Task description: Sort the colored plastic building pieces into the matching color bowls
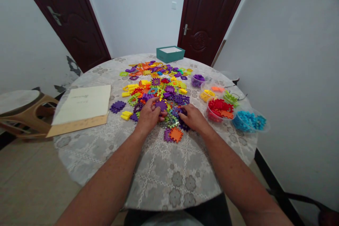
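Note:
A pile of colourful interlocking plastic tiles (159,84) is spread over the middle of a round table (164,176) with a patterned grey cloth. My left hand (149,114) is closed on a purple square tile (161,105) at the pile's near edge. My right hand (193,117) rests curled on dark purple tiles (182,124) just to the right, fingers pressed on them. An orange tile (176,134) and a purple one lie on the cloth between my wrists.
Clear tubs at the right hold sorted tiles: purple (198,79), yellow (207,95), orange (217,88), green (231,98), red (220,108), blue (249,120). A teal box (170,54) sits at the far edge, a paper booklet (83,105) at the left. A wooden chair (26,113) stands left.

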Tool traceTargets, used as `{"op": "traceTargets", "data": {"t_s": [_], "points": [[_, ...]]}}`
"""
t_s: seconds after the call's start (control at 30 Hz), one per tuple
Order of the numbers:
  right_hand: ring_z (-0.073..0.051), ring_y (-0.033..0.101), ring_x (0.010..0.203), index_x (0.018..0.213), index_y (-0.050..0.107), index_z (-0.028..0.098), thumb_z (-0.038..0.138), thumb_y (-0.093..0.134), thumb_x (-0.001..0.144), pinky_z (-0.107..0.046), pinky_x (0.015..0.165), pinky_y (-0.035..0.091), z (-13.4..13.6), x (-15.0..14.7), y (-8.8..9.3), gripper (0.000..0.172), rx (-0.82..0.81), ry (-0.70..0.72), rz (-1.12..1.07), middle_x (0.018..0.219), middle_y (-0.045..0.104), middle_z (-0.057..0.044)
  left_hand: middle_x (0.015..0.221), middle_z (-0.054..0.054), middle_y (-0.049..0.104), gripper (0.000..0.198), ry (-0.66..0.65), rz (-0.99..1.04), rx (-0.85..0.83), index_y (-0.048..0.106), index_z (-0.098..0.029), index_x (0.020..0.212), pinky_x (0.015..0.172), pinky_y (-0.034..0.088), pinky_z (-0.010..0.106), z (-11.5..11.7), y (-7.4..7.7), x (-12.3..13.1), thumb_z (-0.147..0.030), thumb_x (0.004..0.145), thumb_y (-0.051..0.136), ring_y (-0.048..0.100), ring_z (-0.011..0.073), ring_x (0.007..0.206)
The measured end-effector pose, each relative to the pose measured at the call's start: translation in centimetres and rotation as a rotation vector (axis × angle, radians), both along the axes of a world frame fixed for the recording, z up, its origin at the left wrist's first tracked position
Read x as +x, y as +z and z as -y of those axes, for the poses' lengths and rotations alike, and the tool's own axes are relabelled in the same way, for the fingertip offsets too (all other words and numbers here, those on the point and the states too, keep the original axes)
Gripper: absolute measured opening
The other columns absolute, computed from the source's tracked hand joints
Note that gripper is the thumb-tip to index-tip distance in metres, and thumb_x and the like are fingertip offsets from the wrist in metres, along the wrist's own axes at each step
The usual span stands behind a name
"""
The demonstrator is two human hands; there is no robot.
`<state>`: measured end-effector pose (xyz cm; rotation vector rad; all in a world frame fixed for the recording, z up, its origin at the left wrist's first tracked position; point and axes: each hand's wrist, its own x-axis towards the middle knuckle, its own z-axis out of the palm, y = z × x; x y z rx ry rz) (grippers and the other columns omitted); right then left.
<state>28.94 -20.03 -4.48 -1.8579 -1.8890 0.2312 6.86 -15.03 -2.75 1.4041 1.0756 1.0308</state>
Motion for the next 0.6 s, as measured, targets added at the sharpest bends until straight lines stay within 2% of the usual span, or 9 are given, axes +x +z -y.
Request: {"op": "traceTargets", "data": {"t_s": [0.13,0.27,0.43,0.6], "points": [[-0.021,0.063,0.094,0.108,0.068,0.019,0.031,0.068,0.088,-0.031,0.086,0.046,-0.1,0.4,0.0,0.023,0.054,-0.018,-0.103,0.103,0.068,-0.008,0.087,0.004,0.067,0.051,-0.021,-0.007,-0.024,0.051,-0.02,0.142,0.058,0.062,0.026,0.1,-0.1,0.1,-0.019,0.091,0.053,0.079,0.0215,0.08],[-0.017,0.059,0.076,0.096,0.065,0.021,0.032,0.062,0.089,-0.028,0.074,0.043,0.0,0.5,0.2,0.013,0.094,-0.068,-0.235,0.081,0.066,0.0,0.088,0.004,0.065,0.05,-0.043,0.032,-0.06,0.05,-0.019,0.142,0.06,0.063,0.028,0.3,0.1,0.3,-0.018,0.092,0.053,0.078,0.0214,0.08],[-0.018,0.059,0.076,0.091,0.064,0.022,0.038,0.061,0.087,-0.03,0.072,0.044,-0.4,0.8,0.5,0.017,0.193,-0.156,-0.468,0.08,0.066,0.0,0.09,0.003,0.063,0.055,-0.088,0.109,-0.118,0.049,-0.02,0.143,0.065,0.064,0.031,0.7,0.5,0.3,-0.016,0.089,0.055,0.078,0.022,0.084],[-0.015,0.05,0.055,0.092,0.062,0.023,0.046,0.067,0.083,-0.027,0.053,0.039,-0.5,0.6,1.0,0.025,0.062,-0.075,-0.864,0.065,0.056,0.005,0.102,0.007,0.063,0.064,-0.154,0.128,-0.137,0.049,-0.02,0.145,0.067,0.065,0.032,0.9,0.5,0.3,-0.01,0.082,0.055,0.077,0.023,0.088]]}}
